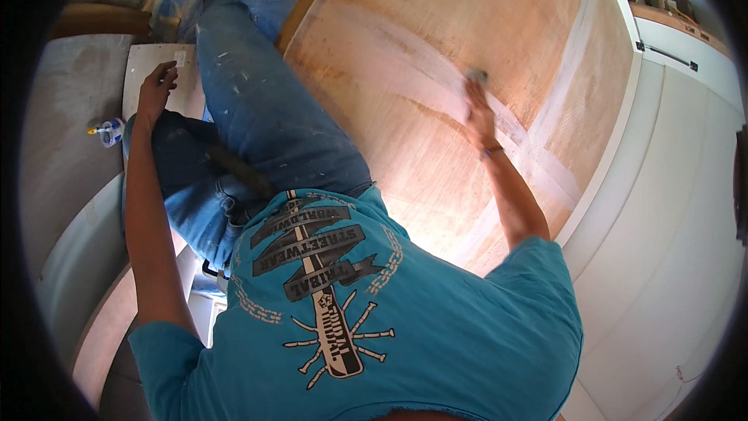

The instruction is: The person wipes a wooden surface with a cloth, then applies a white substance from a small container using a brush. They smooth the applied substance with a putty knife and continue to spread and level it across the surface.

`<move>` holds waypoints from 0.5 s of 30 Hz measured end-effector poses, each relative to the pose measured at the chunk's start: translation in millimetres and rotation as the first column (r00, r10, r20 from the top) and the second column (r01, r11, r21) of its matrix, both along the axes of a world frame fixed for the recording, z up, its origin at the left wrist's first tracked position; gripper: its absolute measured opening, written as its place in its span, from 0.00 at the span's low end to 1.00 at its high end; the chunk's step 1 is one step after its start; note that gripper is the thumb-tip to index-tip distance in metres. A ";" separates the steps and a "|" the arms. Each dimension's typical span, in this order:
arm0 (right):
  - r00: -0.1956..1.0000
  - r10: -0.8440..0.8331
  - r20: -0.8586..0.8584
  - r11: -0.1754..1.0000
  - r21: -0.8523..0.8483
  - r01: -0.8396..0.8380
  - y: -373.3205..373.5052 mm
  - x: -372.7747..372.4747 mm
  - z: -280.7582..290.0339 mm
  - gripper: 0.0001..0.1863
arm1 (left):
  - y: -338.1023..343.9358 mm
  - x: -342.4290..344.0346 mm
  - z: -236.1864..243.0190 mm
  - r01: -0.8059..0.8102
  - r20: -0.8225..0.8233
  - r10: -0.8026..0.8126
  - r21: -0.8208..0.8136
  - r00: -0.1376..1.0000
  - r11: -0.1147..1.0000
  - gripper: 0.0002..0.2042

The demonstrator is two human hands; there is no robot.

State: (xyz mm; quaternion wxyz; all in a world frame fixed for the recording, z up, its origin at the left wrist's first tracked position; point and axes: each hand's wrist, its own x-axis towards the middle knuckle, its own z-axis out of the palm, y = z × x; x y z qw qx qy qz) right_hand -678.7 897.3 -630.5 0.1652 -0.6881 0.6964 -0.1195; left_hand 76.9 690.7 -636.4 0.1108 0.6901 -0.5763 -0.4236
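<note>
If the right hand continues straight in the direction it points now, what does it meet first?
Probably only more of the plywood panel. The right hand holds a small grey pad against it, pointing up the pale filler strip; nothing else shows ahead, though depth is unclear.

The plywood panel [436, 132] is bare wood, matt, its grain warm and reddish, crossed by pale chalky bands of dried filler [538, 140] that look smooth and dull. The right hand [479, 113] presses a small grey sanding pad [477, 76] on one band. The left hand [156, 87] rests on a white board [148, 62], flat and satiny. Far left lies a glossy plastic bottle [109, 131]. The jeans [265, 117] are faded denim, paint-flecked.
</note>
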 end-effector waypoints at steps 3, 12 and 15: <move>0.966 0.259 0.021 0.949 -0.193 -0.250 -102.1 99.9 -22.2 0.39 | -2.3 0.6 -0.3 0.078 0.051 -0.076 -0.043 0.996 0.996 0.20; 0.961 0.259 0.097 0.961 -0.125 -0.247 -104.8 91.2 -9.6 0.41 | 2.2 -2.3 12.6 0.041 0.086 -0.037 -0.044 0.996 0.998 0.20; 0.998 0.025 -0.052 0.999 0.046 -0.023 -8.5 1.4 13.6 0.41 | 8.7 7.8 2.7 0.019 0.047 -0.017 -0.036 0.999 0.999 0.20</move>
